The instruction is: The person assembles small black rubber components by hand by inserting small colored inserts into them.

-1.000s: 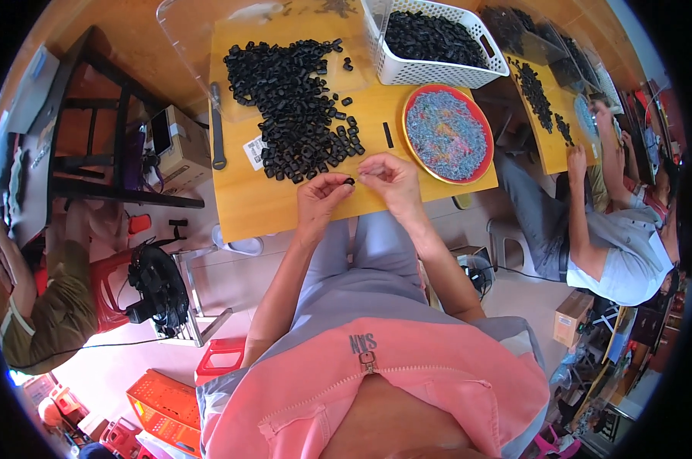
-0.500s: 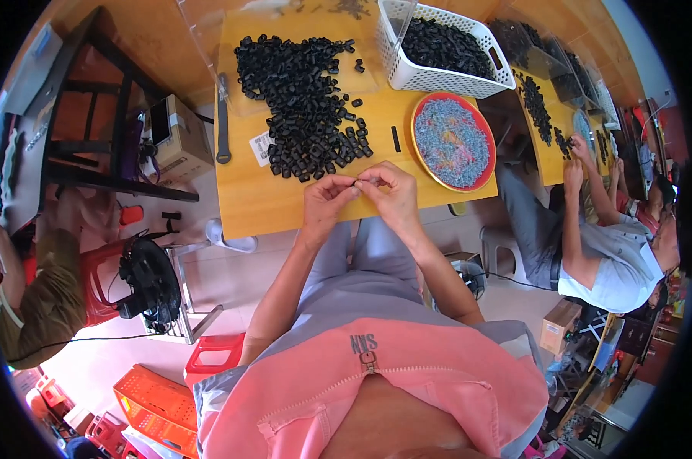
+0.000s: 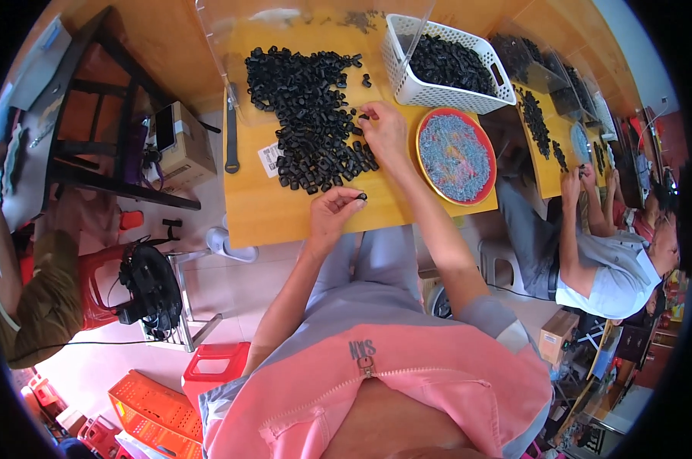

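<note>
Between the thumb and fingertips of my left hand [image 3: 334,218] is a small black plastic piece [image 3: 361,196], held just above the table's near edge. My right hand [image 3: 386,136] reaches farther over the table, its fingertips pinched on another small black piece [image 3: 363,117] at the right side of a pile. That pile of loose short black pieces [image 3: 304,103] spreads over the wooden table [image 3: 273,218]. To the right of my right hand, a round red dish with a yellow rim [image 3: 490,177] holds many small silvery-blue bits.
A white perforated basket [image 3: 453,97] full of black pieces stands at the back right. A dark strap-like tool [image 3: 232,138] and a white printed label [image 3: 270,160] lie left. Co-workers sit on both sides; one in a light shirt [image 3: 610,260] works at a neighbouring table.
My right hand has left my left hand and moved forward to the pile's right side. My left hand stays near the table edge with its black piece. The view has shifted slightly.
</note>
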The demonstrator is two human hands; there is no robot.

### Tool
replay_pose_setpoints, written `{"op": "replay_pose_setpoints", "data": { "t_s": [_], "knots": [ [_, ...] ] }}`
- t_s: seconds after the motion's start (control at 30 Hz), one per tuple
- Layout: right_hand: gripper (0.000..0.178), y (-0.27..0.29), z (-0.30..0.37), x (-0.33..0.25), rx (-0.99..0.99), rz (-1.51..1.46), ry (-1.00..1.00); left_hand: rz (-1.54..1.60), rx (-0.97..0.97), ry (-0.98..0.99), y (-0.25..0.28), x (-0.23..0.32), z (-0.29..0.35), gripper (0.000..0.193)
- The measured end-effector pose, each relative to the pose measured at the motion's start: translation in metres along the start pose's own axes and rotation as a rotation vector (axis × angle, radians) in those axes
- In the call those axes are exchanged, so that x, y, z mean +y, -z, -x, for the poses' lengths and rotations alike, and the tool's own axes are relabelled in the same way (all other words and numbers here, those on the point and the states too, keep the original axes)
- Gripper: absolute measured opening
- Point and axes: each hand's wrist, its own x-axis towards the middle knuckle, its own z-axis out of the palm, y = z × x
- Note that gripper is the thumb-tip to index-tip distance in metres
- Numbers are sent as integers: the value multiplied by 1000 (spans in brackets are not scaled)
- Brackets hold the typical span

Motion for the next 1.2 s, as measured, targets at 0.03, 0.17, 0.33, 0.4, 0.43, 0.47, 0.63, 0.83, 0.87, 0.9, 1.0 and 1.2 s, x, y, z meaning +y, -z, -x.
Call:
{"op": "replay_pose_setpoints", "data": {
  "t_s": [0.03,0.17,0.33,0.4,0.43,0.47,0.63,0.83,0.87,0.9,1.0,1.2],
  "knots": [
    [16,-8,-6,1,-15,63,10,14,-5,-11,1,-2,0,13],
    [14,-28,-15,9,-68,155,-21,18,-19,-32,2,-5,0,13],
    [14,-24,-10,10,-19,-23,-84,36,-24,-18,2,-7,2,14],
    [13,-15,-2,12,10,-175,-152,19,-22,-21,1,-7,1,14],
    [11,-8,3,11,8,-450,-227,3,-20,-29,1,-8,0,13],
    [10,-1,9,7,4,-727,-301,5,-19,-24,2,-7,0,13],
    [15,51,54,-20,-164,-944,-528,37,7,-3,1,2,1,14],
    [15,71,98,-26,-365,-890,-457,-8,5,7,1,2,1,15],
    [14,70,102,-22,-380,-896,-440,-16,6,0,1,1,1,15],
    [14,71,104,-23,-376,-900,-442,-20,3,2,1,1,1,15],
    [14,71,109,-27,-369,-747,-407,-27,-6,5,1,0,2,15],
    [12,67,113,-30,-352,-573,-359,-55,-12,15,0,1,3,15]
  ]
}}
